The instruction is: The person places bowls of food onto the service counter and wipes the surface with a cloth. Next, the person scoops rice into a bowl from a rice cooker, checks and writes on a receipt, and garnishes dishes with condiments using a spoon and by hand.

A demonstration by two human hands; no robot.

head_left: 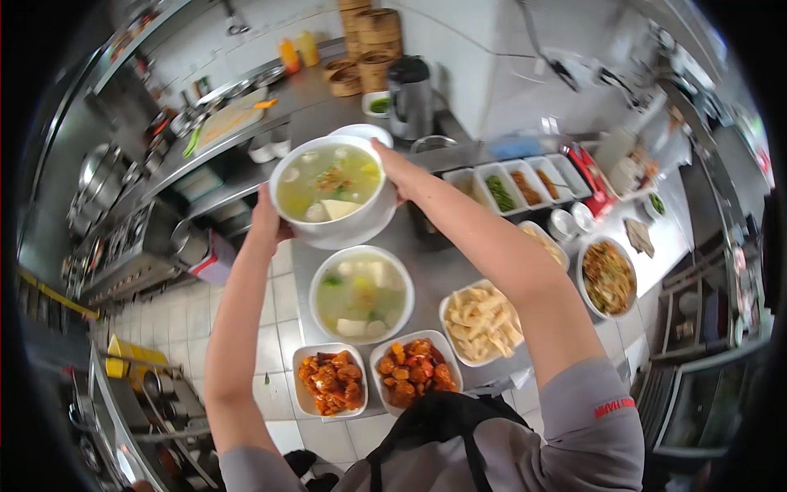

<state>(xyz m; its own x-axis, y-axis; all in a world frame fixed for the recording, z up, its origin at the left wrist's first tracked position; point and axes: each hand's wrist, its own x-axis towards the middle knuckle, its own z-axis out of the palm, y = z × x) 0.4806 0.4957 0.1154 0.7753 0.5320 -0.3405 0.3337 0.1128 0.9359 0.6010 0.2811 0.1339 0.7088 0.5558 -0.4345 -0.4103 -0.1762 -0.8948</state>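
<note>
Both my hands are closed around a large white bowl (348, 228) of clear soup with tofu, pale balls and browned garnish. My left hand (268, 216) grips its left side; my right hand (397, 170) grips the right, thumb at the rim. Slightly tilted toward me, the bowl overlaps another white bowl (361, 129) behind it. A second soup bowl (410, 287) stands on the steel counter just below. Two square white dishes (297, 385) (453, 361) of red-orange glazed pieces sit nearest my body.
Right of my right arm are a dish of pale fried strips (480, 322), a noodle bowl (607, 279) and white trays of garnish (525, 187). At the back stand a dark flask (410, 97) and stacked bamboo steamers (377, 37). A stove (123, 254) lies left, across the tiled floor.
</note>
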